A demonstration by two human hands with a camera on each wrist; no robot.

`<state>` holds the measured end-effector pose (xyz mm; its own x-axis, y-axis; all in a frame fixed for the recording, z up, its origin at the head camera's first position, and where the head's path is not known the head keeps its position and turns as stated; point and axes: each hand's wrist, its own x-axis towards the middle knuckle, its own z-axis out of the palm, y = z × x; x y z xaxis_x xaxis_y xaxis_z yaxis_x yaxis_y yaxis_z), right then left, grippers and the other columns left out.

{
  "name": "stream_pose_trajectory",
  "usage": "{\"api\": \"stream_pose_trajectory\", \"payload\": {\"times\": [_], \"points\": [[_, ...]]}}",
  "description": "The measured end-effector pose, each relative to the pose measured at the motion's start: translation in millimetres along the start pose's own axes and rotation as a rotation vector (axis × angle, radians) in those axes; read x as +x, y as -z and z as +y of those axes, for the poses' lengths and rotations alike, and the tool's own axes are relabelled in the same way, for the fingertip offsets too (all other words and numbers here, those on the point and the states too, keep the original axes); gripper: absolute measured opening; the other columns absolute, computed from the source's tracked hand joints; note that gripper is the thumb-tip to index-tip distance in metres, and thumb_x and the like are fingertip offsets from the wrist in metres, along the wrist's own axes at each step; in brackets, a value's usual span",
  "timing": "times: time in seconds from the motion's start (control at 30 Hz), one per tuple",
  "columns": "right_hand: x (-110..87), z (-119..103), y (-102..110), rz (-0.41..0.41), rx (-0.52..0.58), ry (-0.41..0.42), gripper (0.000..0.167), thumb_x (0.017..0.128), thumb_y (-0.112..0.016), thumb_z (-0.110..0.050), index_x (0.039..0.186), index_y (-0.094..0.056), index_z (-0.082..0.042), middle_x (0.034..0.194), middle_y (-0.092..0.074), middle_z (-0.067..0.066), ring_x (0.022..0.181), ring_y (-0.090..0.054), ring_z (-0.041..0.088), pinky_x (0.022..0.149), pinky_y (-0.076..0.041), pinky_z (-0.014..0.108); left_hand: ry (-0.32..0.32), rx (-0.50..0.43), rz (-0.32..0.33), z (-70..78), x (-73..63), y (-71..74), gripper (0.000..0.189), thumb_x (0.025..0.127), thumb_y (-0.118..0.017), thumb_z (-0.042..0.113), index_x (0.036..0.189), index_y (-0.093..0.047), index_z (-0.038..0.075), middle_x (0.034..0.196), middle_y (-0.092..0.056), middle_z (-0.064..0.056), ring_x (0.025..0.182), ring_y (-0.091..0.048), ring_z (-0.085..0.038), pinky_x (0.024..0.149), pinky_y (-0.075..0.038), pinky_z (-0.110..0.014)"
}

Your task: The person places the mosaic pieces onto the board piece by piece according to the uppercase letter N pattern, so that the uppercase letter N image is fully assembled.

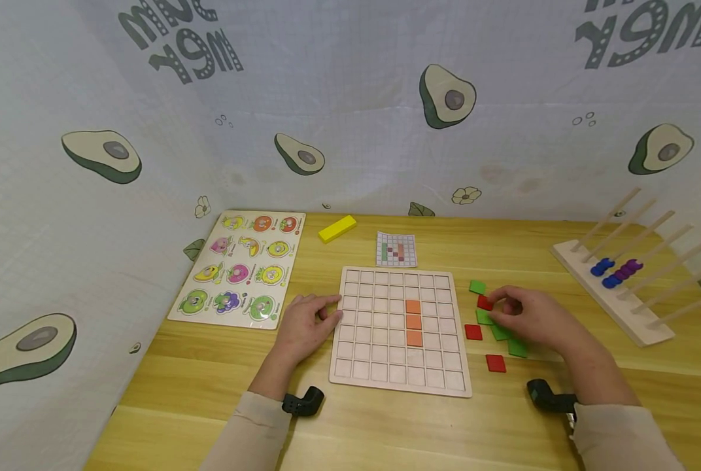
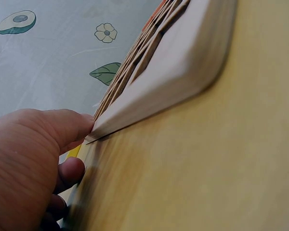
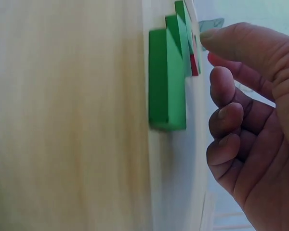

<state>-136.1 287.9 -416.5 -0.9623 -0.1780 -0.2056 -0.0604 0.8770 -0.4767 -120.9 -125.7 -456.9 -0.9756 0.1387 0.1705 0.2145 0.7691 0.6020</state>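
Observation:
My left hand (image 1: 307,325) rests at the left edge of the square gridded wooden board (image 1: 363,370), its fingertips touching the rim. The left wrist view shows a fingertip against the board's side (image 2: 149,103). Three orange tiles (image 1: 413,322) form a column on the grid. My right hand (image 1: 530,317) hovers low over loose tiles right of the board, index fingertip at a red tile (image 1: 483,302). Its thumb (image 3: 221,41) and index finger stand slightly apart; the other fingers curl loosely. Green tiles (image 1: 518,348) lie partly under this hand.
A printed pattern card (image 1: 396,250) lies behind the board, with a yellow bar (image 1: 337,229) to its left. A fruit puzzle board (image 1: 235,269) is at left. On the right stands a peg rack (image 1: 606,288) with blue and purple beads. More red tiles (image 1: 495,363) lie nearby.

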Motion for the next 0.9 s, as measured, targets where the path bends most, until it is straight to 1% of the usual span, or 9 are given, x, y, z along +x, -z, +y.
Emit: {"api": "stream_pose_trajectory", "payload": {"times": [0.1, 0.2, 0.47, 0.73, 0.9], "points": [[2.1, 5, 1, -0.006, 0.001, -0.030, 0.032, 0.096, -0.070, -0.030, 0.120, -0.065, -0.010, 0.090, -0.056, 0.005, 0.083, -0.052, 0.021, 0.068, -0.041, 0.031, 0.000, 0.000, 0.001, -0.1, 0.3, 0.1, 0.029, 0.093, -0.074, 0.031, 0.121, -0.077, 0.022, 0.073, -0.056, 0.011, 0.074, -0.043, -0.011, 0.070, -0.036, -0.026], [3.8, 8, 2, -0.006, -0.002, -0.042, 0.033, 0.096, -0.069, -0.029, 0.121, -0.065, -0.008, 0.090, -0.056, 0.006, 0.083, -0.052, 0.021, 0.068, -0.041, 0.032, -0.001, 0.001, 0.001, -0.3, 0.4, 0.2, 0.030, 0.093, -0.074, 0.031, 0.121, -0.077, 0.022, 0.073, -0.056, 0.011, 0.074, -0.043, -0.011, 0.070, -0.036, -0.026], [6.3, 10, 3, -0.014, -0.014, -0.036, 0.032, 0.095, -0.070, -0.028, 0.120, -0.064, -0.007, 0.089, -0.056, 0.006, 0.081, -0.052, 0.021, 0.068, -0.040, 0.032, 0.001, 0.002, -0.003, -0.6, 0.2, -0.4, 0.029, 0.093, -0.074, 0.031, 0.121, -0.077, 0.022, 0.073, -0.056, 0.012, 0.074, -0.044, -0.010, 0.071, -0.036, -0.026], [9.0, 8, 2, -0.031, -0.006, -0.048, 0.038, 0.094, -0.072, -0.031, 0.122, -0.063, -0.007, 0.089, -0.056, 0.006, 0.082, -0.052, 0.021, 0.068, -0.040, 0.032, 0.005, 0.001, -0.005, -0.9, 0.4, -0.4, 0.029, 0.093, -0.074, 0.032, 0.121, -0.077, 0.022, 0.073, -0.056, 0.012, 0.073, -0.045, -0.010, 0.071, -0.036, -0.026], [11.4, 8, 0, -0.021, -0.013, -0.026, 0.037, 0.093, -0.072, -0.030, 0.120, -0.063, -0.006, 0.089, -0.057, 0.005, 0.081, -0.052, 0.020, 0.068, -0.040, 0.031, 0.004, 0.002, -0.002, -0.9, 0.1, -0.5, 0.029, 0.093, -0.074, 0.032, 0.121, -0.077, 0.022, 0.073, -0.056, 0.012, 0.073, -0.044, -0.010, 0.070, -0.036, -0.026]]}}
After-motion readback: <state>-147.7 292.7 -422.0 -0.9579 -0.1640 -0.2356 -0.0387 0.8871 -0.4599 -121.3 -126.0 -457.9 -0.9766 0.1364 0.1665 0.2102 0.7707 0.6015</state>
